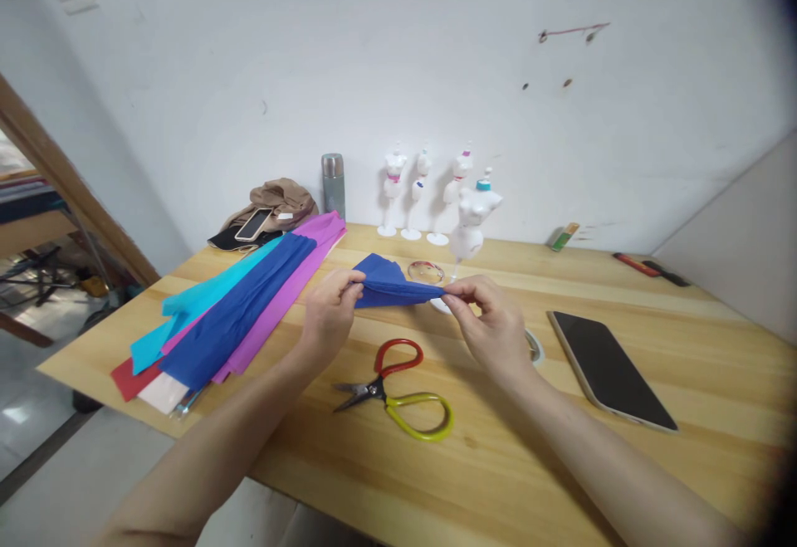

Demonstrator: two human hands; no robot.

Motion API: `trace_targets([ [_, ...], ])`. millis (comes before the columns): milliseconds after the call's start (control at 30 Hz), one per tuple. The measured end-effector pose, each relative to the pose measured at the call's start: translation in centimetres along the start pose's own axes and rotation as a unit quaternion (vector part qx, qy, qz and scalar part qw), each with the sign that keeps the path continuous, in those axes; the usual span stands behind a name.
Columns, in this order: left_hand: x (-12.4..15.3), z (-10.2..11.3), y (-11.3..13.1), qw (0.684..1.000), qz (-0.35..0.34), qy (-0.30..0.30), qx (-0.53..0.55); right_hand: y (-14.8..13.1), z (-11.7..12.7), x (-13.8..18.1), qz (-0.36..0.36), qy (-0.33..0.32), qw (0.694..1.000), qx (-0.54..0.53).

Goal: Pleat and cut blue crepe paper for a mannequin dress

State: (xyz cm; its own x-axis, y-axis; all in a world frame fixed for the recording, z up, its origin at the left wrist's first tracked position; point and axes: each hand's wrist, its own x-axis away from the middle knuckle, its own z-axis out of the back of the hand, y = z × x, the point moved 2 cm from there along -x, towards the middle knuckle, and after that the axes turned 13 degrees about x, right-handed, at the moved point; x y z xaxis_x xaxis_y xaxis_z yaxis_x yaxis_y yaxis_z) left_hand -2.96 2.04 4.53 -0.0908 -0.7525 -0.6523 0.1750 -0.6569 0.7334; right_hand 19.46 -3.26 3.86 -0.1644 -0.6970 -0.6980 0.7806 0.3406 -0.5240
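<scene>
A piece of blue fabric [398,285] is stretched between my two hands above the table, its near edge folded into a narrow strip. My left hand [331,310] pinches its left end. At the right end, the thumb and fingers of my right hand [489,319] are closed on the tapered tip. Just below lie scissors [377,389] with one red and one yellow handle, blades apart and pointing left. Behind the fabric stands a small white mannequin [468,240] with a teal band at its neck; my right hand partly covers the base area.
Long strips of coloured fabric [242,306] lie at the left. Several small mannequins [392,190] and a flask [333,186] stand against the wall. A tablet [613,368] and a tape roll [534,348] are at the right. Brown cloth [283,198] holds a phone [254,224].
</scene>
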Motion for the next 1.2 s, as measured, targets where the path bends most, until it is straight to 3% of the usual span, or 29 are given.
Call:
trace_targets([
  [300, 0.1, -0.2, -0.8, 0.998, 0.054, -0.014, 0.005, 0.3, -0.4, 0.1, 0.0, -0.016, 0.999, 0.034],
  [500, 0.1, -0.8, -1.3, 0.965, 0.206, 0.006, 0.163, 0.9, -0.7, 0.1, -0.081, -0.06, 0.995, 0.018],
  [667, -0.2, -1.1, -1.0, 0.938, 0.255, 0.027, 0.232, 1.2, -1.2, 0.3, -0.157, -0.101, 0.979, -0.084],
  [800, -0.4, -1.0, -0.9, 0.929, 0.265, 0.048, 0.252, 1.5, -1.3, 0.2, -0.166, -0.08, 0.976, -0.113],
  [967, -0.6, -0.7, -0.4, 0.933, 0.222, 0.064, 0.274, 1.7, -1.2, 0.2, -0.143, -0.021, 0.979, -0.141],
  [1200, -0.7, -0.4, 0.6, 0.926, 0.225, 0.081, 0.293, 1.7, -0.9, 0.5, -0.095, -0.011, 0.987, -0.128],
])
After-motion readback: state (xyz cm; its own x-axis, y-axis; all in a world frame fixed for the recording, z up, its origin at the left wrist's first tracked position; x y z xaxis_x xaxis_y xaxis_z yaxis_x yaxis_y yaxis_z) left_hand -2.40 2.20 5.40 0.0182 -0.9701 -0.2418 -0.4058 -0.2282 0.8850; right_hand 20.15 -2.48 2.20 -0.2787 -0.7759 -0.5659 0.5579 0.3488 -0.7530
